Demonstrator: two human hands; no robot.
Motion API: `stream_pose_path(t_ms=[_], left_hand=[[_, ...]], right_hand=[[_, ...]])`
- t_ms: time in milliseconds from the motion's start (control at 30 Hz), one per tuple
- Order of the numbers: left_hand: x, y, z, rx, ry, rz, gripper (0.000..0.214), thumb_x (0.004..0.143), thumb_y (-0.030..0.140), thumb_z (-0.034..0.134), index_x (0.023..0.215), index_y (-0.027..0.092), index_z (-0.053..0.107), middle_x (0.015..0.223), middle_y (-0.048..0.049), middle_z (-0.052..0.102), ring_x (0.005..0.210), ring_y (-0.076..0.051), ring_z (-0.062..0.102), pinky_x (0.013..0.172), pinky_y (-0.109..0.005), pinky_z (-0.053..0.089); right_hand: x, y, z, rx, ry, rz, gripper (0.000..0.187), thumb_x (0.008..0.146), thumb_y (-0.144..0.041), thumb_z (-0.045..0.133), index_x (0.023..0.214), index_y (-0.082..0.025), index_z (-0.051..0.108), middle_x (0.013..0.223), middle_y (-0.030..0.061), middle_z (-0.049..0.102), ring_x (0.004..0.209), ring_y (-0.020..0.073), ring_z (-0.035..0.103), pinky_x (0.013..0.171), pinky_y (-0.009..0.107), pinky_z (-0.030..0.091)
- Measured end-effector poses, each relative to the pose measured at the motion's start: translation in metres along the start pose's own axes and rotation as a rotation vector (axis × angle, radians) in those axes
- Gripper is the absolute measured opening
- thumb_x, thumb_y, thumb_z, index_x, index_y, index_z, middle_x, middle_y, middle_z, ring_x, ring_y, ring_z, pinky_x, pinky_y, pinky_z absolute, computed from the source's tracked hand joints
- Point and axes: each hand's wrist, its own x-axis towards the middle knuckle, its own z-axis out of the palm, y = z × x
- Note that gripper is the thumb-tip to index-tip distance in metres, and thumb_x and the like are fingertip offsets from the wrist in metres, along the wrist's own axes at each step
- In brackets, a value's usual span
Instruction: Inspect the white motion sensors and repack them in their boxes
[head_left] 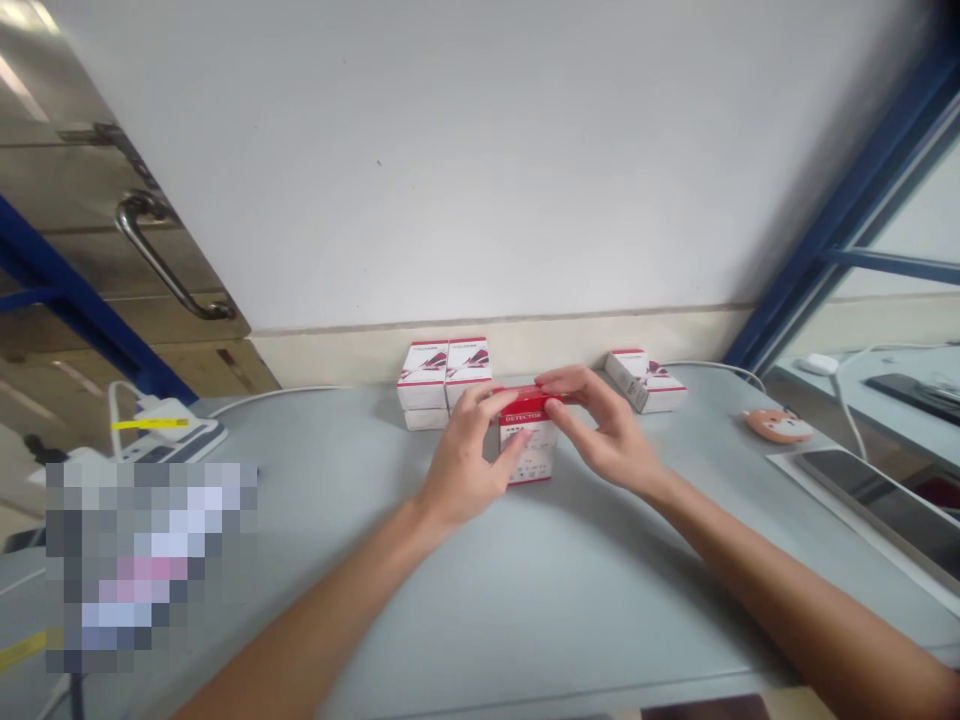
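A small red-and-white cardboard box stands upright on the grey table, with the word "DETECTOR" on its red top band. My left hand is closed on its left side, thumb on the front face and fingers along the top edge. At the right upper corner, my right hand grips with thumb in front and fingers over the top. The back of this box is hidden. Close behind my left hand sits a block of similar white boxes, side by side and stacked.
Two more small boxes lie against the wall at the right. An orange animal-faced item and a dark flat device are further right. A power strip with cables and a blurred-out item are at left.
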Motion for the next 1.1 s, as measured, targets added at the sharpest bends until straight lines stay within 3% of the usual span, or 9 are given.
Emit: stream_pose_path(t_ms=[233, 300, 367, 433, 567, 767, 900, 1000, 1100], left_hand=[[-0.003, -0.015, 0.003, 0.004, 0.005, -0.009, 0.031, 0.103, 0.031, 0.066, 0.131, 0.03, 0.054, 0.144, -0.0108, 0.058, 0.135, -0.025, 0.062, 0.109, -0.045, 0.056], [-0.003, -0.021, 0.006, -0.052, 0.088, -0.049, 0.029, 0.102, 0.032, 0.068, 0.129, 0.028, 0.056, 0.141, -0.0113, 0.06, 0.134, -0.024, 0.062, 0.106, -0.042, 0.058], [-0.002, -0.025, 0.008, -0.156, 0.23, -0.116, 0.028, 0.102, 0.034, 0.067, 0.127, 0.026, 0.055, 0.14, -0.0125, 0.06, 0.132, -0.023, 0.064, 0.1, -0.037, 0.061], [0.002, -0.027, 0.009, -0.251, 0.344, -0.163, 0.028, 0.103, 0.036, 0.066, 0.125, 0.026, 0.052, 0.141, -0.0139, 0.06, 0.13, -0.021, 0.065, 0.097, -0.034, 0.062], [0.012, -0.028, -0.002, -0.213, 0.368, -0.125, 0.029, 0.103, 0.038, 0.064, 0.125, 0.025, 0.05, 0.144, -0.0163, 0.061, 0.135, -0.024, 0.064, 0.105, -0.042, 0.059], [0.018, -0.058, -0.037, 0.314, 0.325, -0.188, 0.021, 0.106, 0.033, 0.052, 0.12, 0.021, 0.063, 0.148, -0.0145, 0.062, 0.158, -0.032, 0.038, 0.131, -0.056, 0.029], [0.01, -0.093, -0.042, 0.025, 0.321, -0.611, 0.038, 0.107, 0.043, 0.047, 0.135, 0.022, 0.059, 0.137, -0.0135, 0.068, 0.136, -0.031, 0.059, 0.124, -0.053, 0.039], [0.004, -0.108, -0.037, -0.089, 0.328, -0.681, 0.046, 0.109, 0.048, 0.041, 0.144, 0.022, 0.056, 0.135, -0.0122, 0.07, 0.13, -0.031, 0.063, 0.121, -0.052, 0.042], [0.003, -0.113, -0.032, -0.209, 0.376, -0.676, 0.051, 0.11, 0.051, 0.037, 0.149, 0.024, 0.055, 0.145, -0.009, 0.066, 0.139, -0.028, 0.059, 0.125, -0.048, 0.038]], right_hand=[[-0.001, 0.011, -0.002, -0.111, -0.027, -0.09, 0.015, 0.102, -0.038, 0.067, 0.114, -0.03, 0.068, 0.133, 0.0111, 0.066, 0.122, 0.0296, 0.066, 0.096, 0.047, 0.06], [-0.006, 0.015, -0.001, -0.149, -0.11, -0.041, 0.047, 0.096, -0.042, 0.075, 0.139, -0.032, 0.06, 0.15, 0.013, 0.056, 0.13, 0.0326, 0.063, 0.101, 0.05, 0.06], [-0.01, 0.021, 0.0, -0.169, -0.227, 0.054, 0.089, 0.091, -0.045, 0.081, 0.164, -0.035, 0.032, 0.163, 0.0155, 0.044, 0.137, 0.0359, 0.06, 0.108, 0.056, 0.057], [-0.014, 0.028, 0.003, -0.156, -0.293, 0.124, 0.103, 0.091, -0.045, 0.08, 0.17, -0.035, 0.015, 0.165, 0.0162, 0.044, 0.142, 0.0367, 0.056, 0.114, 0.06, 0.052], [-0.012, 0.034, 0.008, -0.067, -0.176, 0.1, 0.083, 0.092, -0.044, 0.079, 0.162, -0.033, 0.035, 0.154, 0.0139, 0.058, 0.136, 0.0338, 0.063, 0.111, 0.057, 0.056], [-0.011, 0.013, 0.012, -0.296, 0.06, -0.196, 0.072, 0.093, -0.031, 0.079, 0.157, -0.035, 0.049, 0.138, 0.0109, 0.066, 0.116, 0.0273, 0.07, 0.099, 0.048, 0.065], [0.002, -0.013, 0.017, -0.55, 0.138, -0.335, 0.068, 0.096, -0.025, 0.073, 0.158, -0.038, 0.047, 0.12, 0.0082, 0.067, 0.099, 0.0231, 0.069, 0.084, 0.04, 0.067], [0.031, -0.026, 0.03, -0.693, 0.159, -0.346, 0.06, 0.099, -0.028, 0.07, 0.156, -0.033, 0.05, 0.113, 0.0082, 0.065, 0.092, 0.0221, 0.066, 0.077, 0.036, 0.064], [0.064, -0.027, 0.057, -0.783, 0.035, -0.342, 0.052, 0.102, -0.022, 0.062, 0.154, -0.027, 0.052, 0.125, 0.0128, 0.063, 0.113, 0.0269, 0.062, 0.087, 0.039, 0.062]])
